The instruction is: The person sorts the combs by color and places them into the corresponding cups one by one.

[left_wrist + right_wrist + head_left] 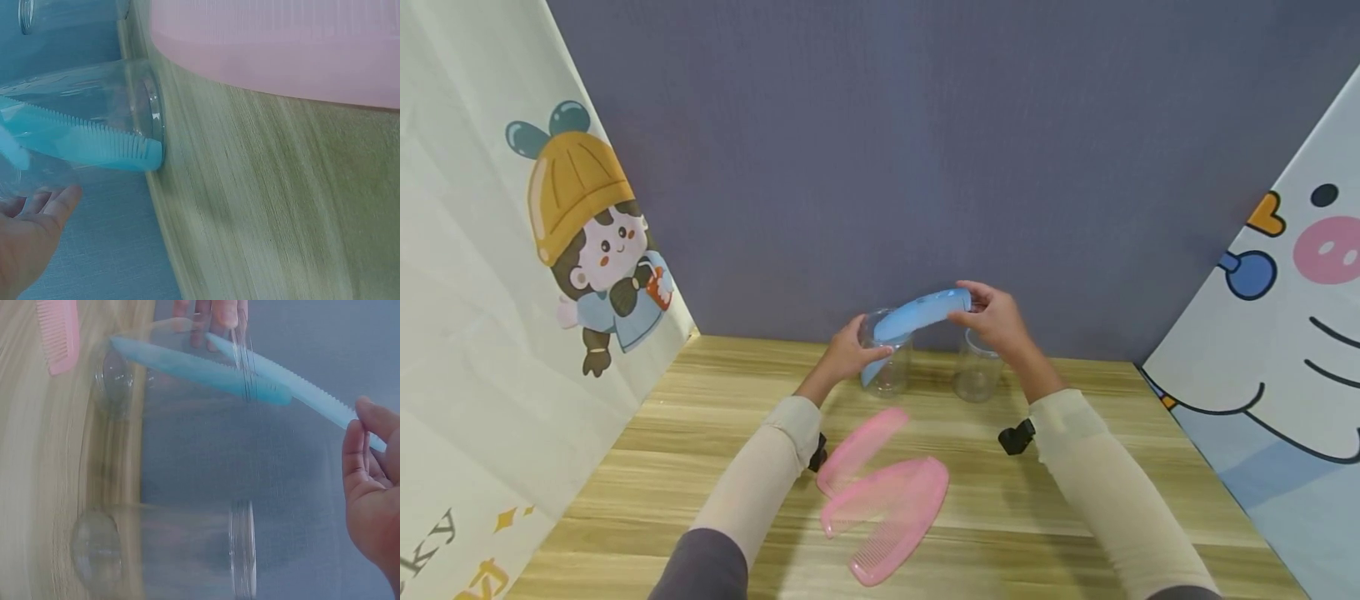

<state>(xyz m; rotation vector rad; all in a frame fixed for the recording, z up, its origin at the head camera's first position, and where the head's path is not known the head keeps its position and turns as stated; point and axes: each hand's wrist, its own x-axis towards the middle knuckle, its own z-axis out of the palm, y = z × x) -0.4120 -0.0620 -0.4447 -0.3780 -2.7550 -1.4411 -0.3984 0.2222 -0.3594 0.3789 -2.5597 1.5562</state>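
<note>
A clear plastic jar point(895, 383) stands upright at the back of the table, and my left hand point(848, 356) holds it near the rim, thumb in front. Inside leans one blue comb point(94, 145), its toothed edge showing through the wall. My right hand point(998, 321) pinches the end of a second blue comb point(928, 310) between thumb and fingers. This comb slants down to the left, its far end at the jar's mouth. In the right wrist view, the held comb crosses beside the rim; how far it is inside I cannot tell.
A second clear jar point(976, 379) stands just right of the first, below my right hand. Nearer me lie several pink combs point(906, 525) on the wooden table point(1037, 533), some overlapping. A grey-blue wall point(820, 183) rises directly behind the jars.
</note>
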